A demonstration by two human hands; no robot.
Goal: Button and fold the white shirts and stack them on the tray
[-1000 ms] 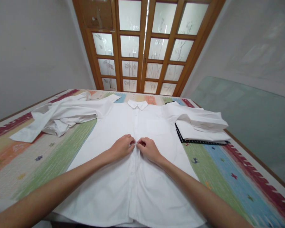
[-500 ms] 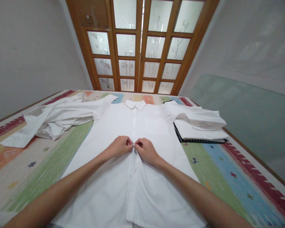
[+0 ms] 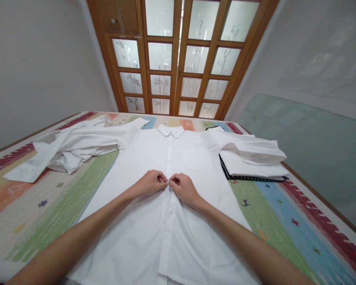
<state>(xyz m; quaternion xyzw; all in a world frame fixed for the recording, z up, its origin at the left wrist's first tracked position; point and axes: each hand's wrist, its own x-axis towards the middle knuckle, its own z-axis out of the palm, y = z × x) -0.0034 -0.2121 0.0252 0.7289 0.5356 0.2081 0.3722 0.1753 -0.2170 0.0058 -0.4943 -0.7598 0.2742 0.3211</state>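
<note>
A white long-sleeved shirt (image 3: 142, 158) lies face up with its collar at the far end and its sleeves spread to both sides. Halfway down its front, my left hand (image 3: 152, 182) pinches the button placket between thumb and fingers. Close against it, my right hand (image 3: 184, 188) pinches the same strip from the other side. The fingertips of both hands nearly meet there, and they hide the button or buttonhole between them. Below the hands the placket runs down to the hem, its lower edges slightly apart.
Under the shirt is a striped, multicoloured cloth (image 3: 65, 206). Crumpled white fabric (image 3: 71, 158) lies by the left sleeve. Beneath the right sleeve sits a folded white and black stack (image 3: 255, 171). Wooden glass-paned doors (image 3: 178, 59) stand beyond, with walls on both sides.
Both hands keep their pinch at the same spot on the placket, with hardly any finger movement. The whole view has shifted slightly.
</note>
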